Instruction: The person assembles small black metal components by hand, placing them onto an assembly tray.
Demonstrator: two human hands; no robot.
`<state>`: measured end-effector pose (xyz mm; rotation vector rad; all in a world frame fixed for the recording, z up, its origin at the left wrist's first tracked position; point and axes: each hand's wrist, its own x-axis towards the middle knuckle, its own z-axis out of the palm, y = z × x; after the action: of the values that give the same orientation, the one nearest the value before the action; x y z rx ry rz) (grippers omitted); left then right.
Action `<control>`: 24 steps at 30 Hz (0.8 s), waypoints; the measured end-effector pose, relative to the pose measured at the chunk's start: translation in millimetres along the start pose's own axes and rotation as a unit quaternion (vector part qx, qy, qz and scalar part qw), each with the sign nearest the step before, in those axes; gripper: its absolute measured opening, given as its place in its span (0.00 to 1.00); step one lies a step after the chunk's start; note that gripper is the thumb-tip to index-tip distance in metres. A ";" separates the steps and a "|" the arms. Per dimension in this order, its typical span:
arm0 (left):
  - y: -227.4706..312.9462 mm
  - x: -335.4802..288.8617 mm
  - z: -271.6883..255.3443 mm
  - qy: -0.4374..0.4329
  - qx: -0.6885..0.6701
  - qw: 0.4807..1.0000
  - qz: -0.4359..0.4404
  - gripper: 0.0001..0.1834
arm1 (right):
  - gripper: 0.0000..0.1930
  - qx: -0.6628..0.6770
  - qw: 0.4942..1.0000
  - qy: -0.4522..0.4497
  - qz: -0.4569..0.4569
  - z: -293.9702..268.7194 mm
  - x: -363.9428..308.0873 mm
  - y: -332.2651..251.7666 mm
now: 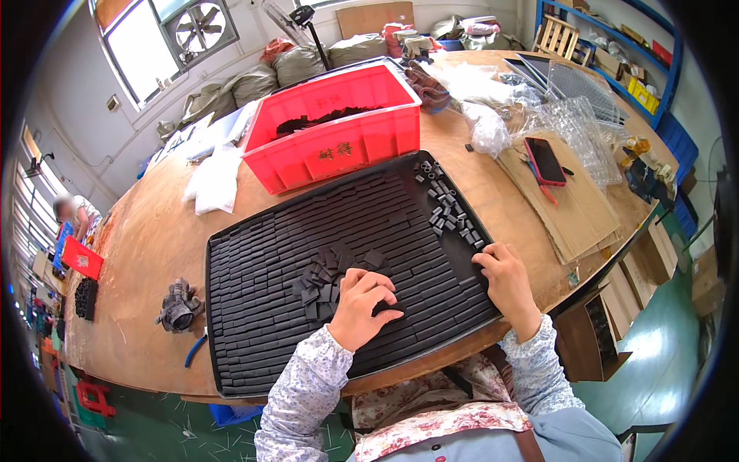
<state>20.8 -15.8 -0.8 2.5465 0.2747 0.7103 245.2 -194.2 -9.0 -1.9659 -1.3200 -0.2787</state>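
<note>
The left hand (362, 309) is curled over pieces (317, 276), hold unclear; the narrow right hand (506, 282) perhaps steadies the tray (404, 202) at right.

red-cased phone (545, 160) on brown cardboard (576, 219)

Over the remote feed, I have my bare left hand (364, 306) palm-down, fingers curled toward a thumb pointing right. My bare right hand (508, 286) sits apart and slightly farther forward, index finger and thumb reaching left, the others bent. My left forearm (308, 389) and right forearm (542, 369) angle inward in white, blue-flowered fabric sleeves; I can't tell how firmly either grip closes.
</note>
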 end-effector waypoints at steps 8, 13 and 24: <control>11.3 -4.0 5.2 -0.075 -0.404 0.903 -0.126 0.09 | 0.11 0.076 0.994 0.031 0.071 -2.4 -5.9 -12.6; 20.4 -4.9 9.2 -0.137 -0.462 0.866 -0.137 0.12 | 0.09 0.535 0.827 -0.088 0.148 -1.9 -21.2 -56.2; 20.0 -9.4 10.4 -0.179 -0.491 0.824 -0.219 0.13 | 0.07 0.518 0.827 -0.174 0.133 10.3 -23.3 -73.9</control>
<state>19.6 -40.1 -2.7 1.4824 0.2556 0.0973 168.4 -189.1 4.6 -1.2136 -1.0180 0.8239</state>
